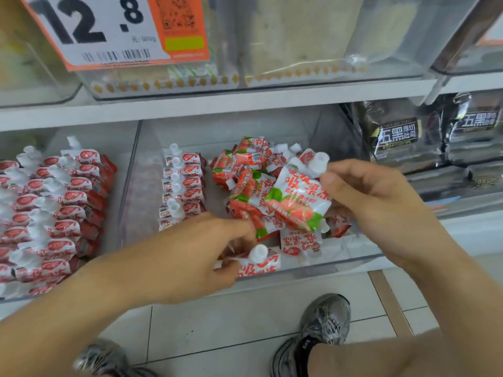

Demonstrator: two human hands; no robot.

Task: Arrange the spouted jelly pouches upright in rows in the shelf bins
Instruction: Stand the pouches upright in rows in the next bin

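The right hand (373, 202) pinches one pouch (299, 197) by its spout above the loose heap (253, 161) in the middle bin (340, 261), while the left hand (206, 251) grips another pouch (258, 263) near the front wall, likely gathering both to extend the upright row (182, 186).

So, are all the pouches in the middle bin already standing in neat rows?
No, only one short row stands along the left side of the middle bin, while the other pouches lie jumbled in a loose pile.
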